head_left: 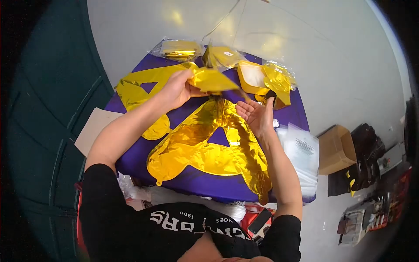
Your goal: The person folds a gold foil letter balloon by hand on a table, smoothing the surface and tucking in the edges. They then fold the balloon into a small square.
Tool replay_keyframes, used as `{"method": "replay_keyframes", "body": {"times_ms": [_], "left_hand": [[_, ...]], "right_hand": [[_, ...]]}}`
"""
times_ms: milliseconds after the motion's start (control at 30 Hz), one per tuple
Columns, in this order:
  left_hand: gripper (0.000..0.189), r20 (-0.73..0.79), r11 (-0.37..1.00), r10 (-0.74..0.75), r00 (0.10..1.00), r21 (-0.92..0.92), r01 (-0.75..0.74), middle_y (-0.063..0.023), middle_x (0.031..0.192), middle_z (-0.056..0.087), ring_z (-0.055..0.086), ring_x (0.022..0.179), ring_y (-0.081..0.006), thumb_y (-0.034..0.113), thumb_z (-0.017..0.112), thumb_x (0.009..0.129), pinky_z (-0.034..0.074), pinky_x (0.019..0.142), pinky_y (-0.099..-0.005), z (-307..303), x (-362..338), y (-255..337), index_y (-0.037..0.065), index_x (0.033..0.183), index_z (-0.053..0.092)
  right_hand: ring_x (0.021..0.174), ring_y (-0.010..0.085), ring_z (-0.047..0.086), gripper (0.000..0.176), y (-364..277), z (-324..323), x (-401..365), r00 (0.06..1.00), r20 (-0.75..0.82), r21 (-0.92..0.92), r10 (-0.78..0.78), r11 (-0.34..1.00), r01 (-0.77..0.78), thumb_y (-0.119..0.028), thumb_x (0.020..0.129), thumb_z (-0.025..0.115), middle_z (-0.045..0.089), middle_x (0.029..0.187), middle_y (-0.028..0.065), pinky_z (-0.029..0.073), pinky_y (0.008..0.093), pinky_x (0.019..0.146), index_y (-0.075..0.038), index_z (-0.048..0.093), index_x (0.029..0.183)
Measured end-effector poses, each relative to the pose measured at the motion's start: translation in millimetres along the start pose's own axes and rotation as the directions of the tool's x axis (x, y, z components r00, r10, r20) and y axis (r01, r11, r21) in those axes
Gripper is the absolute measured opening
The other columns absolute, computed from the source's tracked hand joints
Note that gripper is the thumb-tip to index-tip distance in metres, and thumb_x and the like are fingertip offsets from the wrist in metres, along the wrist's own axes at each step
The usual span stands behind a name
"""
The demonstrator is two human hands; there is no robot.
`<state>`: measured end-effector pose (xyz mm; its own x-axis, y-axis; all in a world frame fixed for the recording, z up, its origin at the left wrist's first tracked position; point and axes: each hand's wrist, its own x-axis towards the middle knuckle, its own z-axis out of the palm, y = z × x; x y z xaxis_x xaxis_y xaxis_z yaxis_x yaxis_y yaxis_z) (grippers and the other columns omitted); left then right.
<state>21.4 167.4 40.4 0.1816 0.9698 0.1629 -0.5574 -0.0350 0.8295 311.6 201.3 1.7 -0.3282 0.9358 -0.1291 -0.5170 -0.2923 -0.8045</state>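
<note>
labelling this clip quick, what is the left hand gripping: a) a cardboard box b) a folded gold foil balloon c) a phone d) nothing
b: the left hand grips a folded gold foil balloon, just above the flat gold letter A balloon on the purple table.

The person wears a black short-sleeved shirt with white lettering across the chest.
</note>
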Motion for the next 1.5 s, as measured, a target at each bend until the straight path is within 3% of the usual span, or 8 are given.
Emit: {"method": "replay_keyframes", "body": {"times_ms": [133,400,467,567,667,867,1100,1500], "left_hand": [[0.033,-0.013,0.995,-0.098,0.995,-0.007,0.098,-0.0176,0.114,0.063,0.065,0.101,-0.0313,0.016,0.042,0.095,0.055,0.087,-0.0494,-5,-52,-4,-0.005,0.118,0.053],[0.029,-0.235,0.987,-0.156,0.96,0.006,0.162,-0.0225,0.111,0.062,0.065,0.101,-0.0339,0.007,0.044,0.09,0.054,0.089,-0.046,-41,-79,-17,-0.014,0.108,0.053],[0.023,-0.317,0.984,-0.178,0.932,-0.058,0.168,-0.0226,0.1,0.063,0.067,0.091,-0.0332,0.005,0.049,0.088,0.055,0.084,-0.044,-48,-78,-24,-0.014,0.1,0.054],[0.02,-0.4,0.966,-0.229,0.888,0.016,0.256,-0.0218,0.096,0.064,0.068,0.086,-0.0317,0.002,0.051,0.086,0.056,0.081,-0.0424,-50,-79,-24,-0.014,0.098,0.056],[0.019,-0.429,0.934,-0.24,0.871,0.142,0.327,-0.0219,0.096,0.064,0.067,0.084,-0.0304,-0.001,0.051,0.086,0.057,0.077,-0.0406,-53,-78,-26,-0.015,0.098,0.057],[0.016,-0.436,0.936,-0.224,0.872,0.154,0.317,-0.0207,0.093,0.063,0.066,0.08,-0.0306,-0.002,0.052,0.086,0.057,0.073,-0.041,-60,-75,-32,-0.014,0.095,0.058],[0.022,-0.461,0.94,-0.247,0.852,0.098,0.326,-0.0232,0.1,0.062,0.066,0.089,-0.0321,0.003,0.05,0.089,0.057,0.077,-0.0443,-56,-77,-30,-0.015,0.102,0.055],[0.017,-0.421,0.909,-0.232,0.877,0.228,0.349,-0.0218,0.103,0.062,0.065,0.095,-0.0333,0.0,0.052,0.086,0.058,0.078,-0.0479,-42,-84,-27,-0.01,0.099,0.057]], "right_hand": [[0.097,0.0326,0.061,0.096,10,-2,8,0.994,-0.016,-0.185,0.106,0.977,-0.107,-0.072,0.093,0.027,0.052,0.121,0.028,0.053,0.0411,0.085,0.012,0.026,0.139],[0.083,0.0256,0.066,0.025,37,9,10,0.995,-0.016,-0.575,0.094,0.813,-0.086,-0.025,0.095,0.055,0.065,0.09,0.0157,0.056,0.036,0.074,-0.001,0.055,0.104],[0.077,0.0282,0.064,0.025,45,15,9,0.988,0.003,-0.825,-0.158,0.558,0.092,-0.021,0.09,0.06,0.064,0.083,0.0133,0.053,0.0384,0.071,0.001,0.057,0.102],[0.092,0.0387,0.057,0.039,59,20,-1,0.727,0.504,-0.863,-0.467,-0.298,0.407,-0.021,0.081,0.07,0.06,0.098,0.0214,0.047,0.0445,0.085,0.003,0.057,0.108],[0.095,0.0375,0.055,0.046,61,57,-28,0.52,0.738,-0.674,-0.429,-0.449,0.587,-0.024,0.077,0.073,0.058,0.105,0.0198,0.045,0.0454,0.083,0.002,0.056,0.11],[0.088,0.03,0.054,0.051,82,107,-57,0.404,0.913,-0.369,-0.056,-0.536,0.759,-0.031,0.069,0.076,0.056,0.099,0.0157,0.044,0.0383,0.076,0.002,0.058,0.103],[0.08,0.0258,0.054,0.024,95,107,-50,0.285,0.954,-0.274,-0.095,-0.663,0.697,-0.012,0.075,0.059,0.056,0.083,0.0108,0.044,0.0349,0.07,0.002,0.061,0.095],[0.074,0.033,0.057,0.011,88,103,-30,0.437,0.872,-0.484,-0.219,-0.259,0.836,-0.009,0.079,0.065,0.056,0.074,0.0137,0.049,0.0421,0.067,-0.002,0.057,0.075]]}}
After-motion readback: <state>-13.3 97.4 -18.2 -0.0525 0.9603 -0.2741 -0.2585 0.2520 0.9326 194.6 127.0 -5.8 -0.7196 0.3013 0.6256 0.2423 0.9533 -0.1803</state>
